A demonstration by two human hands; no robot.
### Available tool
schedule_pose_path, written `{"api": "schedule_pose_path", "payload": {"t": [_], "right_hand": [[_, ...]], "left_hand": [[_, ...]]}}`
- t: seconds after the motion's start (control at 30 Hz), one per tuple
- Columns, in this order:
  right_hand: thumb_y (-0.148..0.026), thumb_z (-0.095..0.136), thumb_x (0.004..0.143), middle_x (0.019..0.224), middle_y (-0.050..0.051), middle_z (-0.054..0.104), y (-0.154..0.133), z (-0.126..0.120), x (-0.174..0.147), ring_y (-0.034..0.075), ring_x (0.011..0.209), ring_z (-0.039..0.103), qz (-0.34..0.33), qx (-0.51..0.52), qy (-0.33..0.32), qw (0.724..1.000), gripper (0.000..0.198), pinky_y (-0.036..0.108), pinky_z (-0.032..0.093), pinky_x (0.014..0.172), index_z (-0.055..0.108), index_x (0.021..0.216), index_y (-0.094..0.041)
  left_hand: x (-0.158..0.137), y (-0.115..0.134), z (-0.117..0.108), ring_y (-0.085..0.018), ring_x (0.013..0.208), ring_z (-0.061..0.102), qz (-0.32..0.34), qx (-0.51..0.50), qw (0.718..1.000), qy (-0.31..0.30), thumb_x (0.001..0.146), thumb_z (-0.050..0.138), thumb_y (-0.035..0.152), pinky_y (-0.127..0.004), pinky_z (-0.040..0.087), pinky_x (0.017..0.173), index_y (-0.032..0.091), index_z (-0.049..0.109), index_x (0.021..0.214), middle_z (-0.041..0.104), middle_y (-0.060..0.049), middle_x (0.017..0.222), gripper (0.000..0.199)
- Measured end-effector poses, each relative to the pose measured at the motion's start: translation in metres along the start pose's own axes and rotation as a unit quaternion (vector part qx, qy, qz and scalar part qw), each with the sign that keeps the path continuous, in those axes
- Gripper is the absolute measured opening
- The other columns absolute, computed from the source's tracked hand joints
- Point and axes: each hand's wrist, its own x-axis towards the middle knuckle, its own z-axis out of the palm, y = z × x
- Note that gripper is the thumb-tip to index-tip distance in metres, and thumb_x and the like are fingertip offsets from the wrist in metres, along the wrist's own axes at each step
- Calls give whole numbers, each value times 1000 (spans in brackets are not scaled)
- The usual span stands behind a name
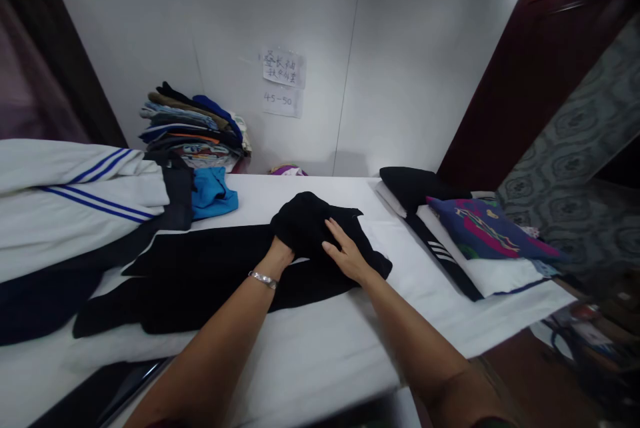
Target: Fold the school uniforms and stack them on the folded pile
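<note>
A black garment (200,258) lies on the white-covered table, two long parts of it stretched out to the left. Its right end is bunched up in a raised fold. My left hand (283,252) reaches inside or under that fold, a silver bracelet on its wrist; the fingers are hidden by the cloth. On top of the fold rests my right hand (346,253), thumb and fingers apart against the fabric. Whether the garment is trousers or a long-sleeved top cannot be made out.
White clothes with blue stripes (100,181) and dark garments lie at the left, beside a bright blue cloth (215,193). A tall stack of folded clothes (195,125) stands against the wall. Folded garments, one purple with a pattern (487,228), are piled on the table's right (530,301).
</note>
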Motion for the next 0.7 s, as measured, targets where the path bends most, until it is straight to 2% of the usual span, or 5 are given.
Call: {"api": "schedule_pose_path", "payload": {"t": [0.17, 0.27, 0.53, 0.63, 0.7], "right_hand": [[-52, 55, 88, 148, 4, 44, 1, 2, 0, 22, 138, 37, 26, 61, 32, 997, 57, 43, 25, 117, 49, 139, -28], [-52, 56, 87, 139, 4, 54, -8, -4, 8, 24, 130, 48, 35, 98, 64, 993, 52, 42, 34, 112, 56, 132, -28], [-50, 68, 76, 113, 5, 69, -26, -14, 46, 24, 108, 60, 56, 98, 124, 986, 39, 39, 43, 99, 70, 105, -23], [-45, 70, 73, 85, -1, 70, -25, -15, 52, 19, 82, 64, 46, 155, 112, 980, 28, 32, 50, 80, 70, 86, -21], [-43, 71, 71, 71, -3, 66, -28, -19, 54, 16, 68, 60, 54, 215, 126, 967, 24, 28, 49, 69, 68, 77, -20]], "left_hand": [[-11, 12, 4, -24, 107, 63, -64, -182, 981, -31, 90, 38, 40, -40, 51, 94, 16, 66, 111, 71, -11, 109, 42], [-18, 18, 7, -26, 110, 62, -75, -218, 972, -45, 90, 35, 42, -44, 50, 95, 17, 65, 115, 72, -10, 108, 46], [-29, 21, 16, -27, 103, 65, -94, -198, 970, -108, 88, 47, 41, -43, 52, 92, 15, 68, 105, 73, -12, 101, 38], [-30, 23, 15, -26, 98, 66, -107, -186, 971, -110, 87, 50, 34, -41, 54, 90, 15, 70, 94, 73, -11, 96, 28], [-27, 25, 13, -24, 91, 67, -106, -158, 978, -83, 86, 51, 26, -39, 55, 85, 15, 69, 87, 73, -10, 90, 21]]}}
